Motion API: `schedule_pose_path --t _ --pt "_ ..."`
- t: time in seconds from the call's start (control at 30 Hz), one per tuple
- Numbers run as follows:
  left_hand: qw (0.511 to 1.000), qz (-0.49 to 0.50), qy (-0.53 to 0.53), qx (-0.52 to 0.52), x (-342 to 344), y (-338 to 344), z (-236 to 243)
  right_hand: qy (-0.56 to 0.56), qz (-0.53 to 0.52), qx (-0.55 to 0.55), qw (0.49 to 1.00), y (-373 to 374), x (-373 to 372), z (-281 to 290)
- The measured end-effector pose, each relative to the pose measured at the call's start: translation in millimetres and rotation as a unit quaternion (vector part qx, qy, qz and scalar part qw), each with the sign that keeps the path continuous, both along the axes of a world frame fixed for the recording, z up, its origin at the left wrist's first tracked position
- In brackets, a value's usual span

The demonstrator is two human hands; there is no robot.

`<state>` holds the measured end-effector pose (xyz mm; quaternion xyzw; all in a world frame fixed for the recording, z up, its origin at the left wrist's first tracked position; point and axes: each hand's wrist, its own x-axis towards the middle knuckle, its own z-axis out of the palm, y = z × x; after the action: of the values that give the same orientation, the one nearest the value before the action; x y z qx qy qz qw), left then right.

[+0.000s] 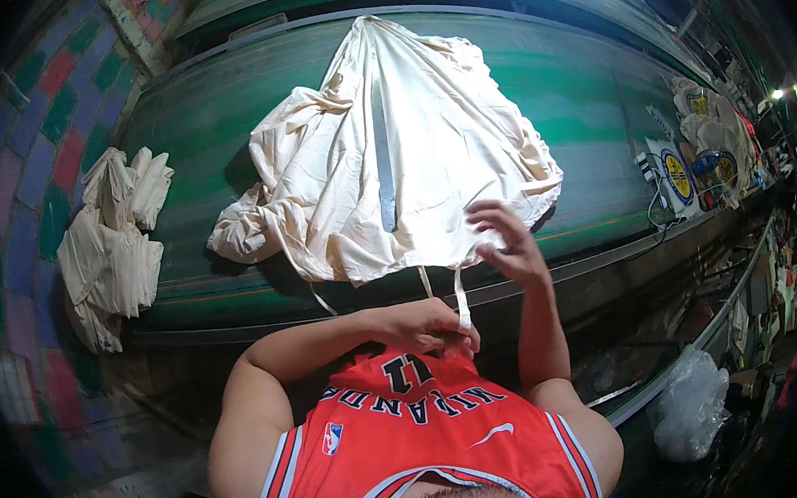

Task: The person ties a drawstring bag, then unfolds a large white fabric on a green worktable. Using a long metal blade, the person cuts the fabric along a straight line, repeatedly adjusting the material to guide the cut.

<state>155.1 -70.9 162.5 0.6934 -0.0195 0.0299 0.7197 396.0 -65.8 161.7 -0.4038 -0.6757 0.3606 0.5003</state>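
Where left grip (pixel 426 328) pinches: strap (pixel 462 302).

Bare green desk (pixel 226 113) open between the big cream cloth (pixel 411 148) at centre and the smaller cream bundle (pixel 110 235) at the left edge, wide enough for a hand. Open green surface also to the right of the big cloth, up to the printed pieces (pixel 677 173) and a cable near the right end. Little room along the near edge: cloth overhanging there, white strap (pixel 461 300) hanging down, left hand (pixel 426 325) and right hand (pixel 508 242) close together beside it. Far strip behind the cloth bare. Clutter and a clear plastic bag (pixel 691 400) crowding the lower right.
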Motion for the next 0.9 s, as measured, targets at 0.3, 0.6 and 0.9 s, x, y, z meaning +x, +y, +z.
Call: schedule_pose_path --t 0.3,0.6,0.9 --pt "0.911 0.193 -0.206 -0.301 -8.7 14.4 37.8 0.037 -0.096 0.256 0.961 -40.5 -66.1 -33.1" --pt "0.931 0.305 -0.184 -0.079 8.0 47.3 8.9 -0.137 0.031 0.073 0.987 -38.2 -66.0 -37.9" --pt "0.931 0.220 0.005 0.292 9.4 37.9 -79.0 0.303 0.110 -0.147 0.935 -45.0 17.3 17.6"
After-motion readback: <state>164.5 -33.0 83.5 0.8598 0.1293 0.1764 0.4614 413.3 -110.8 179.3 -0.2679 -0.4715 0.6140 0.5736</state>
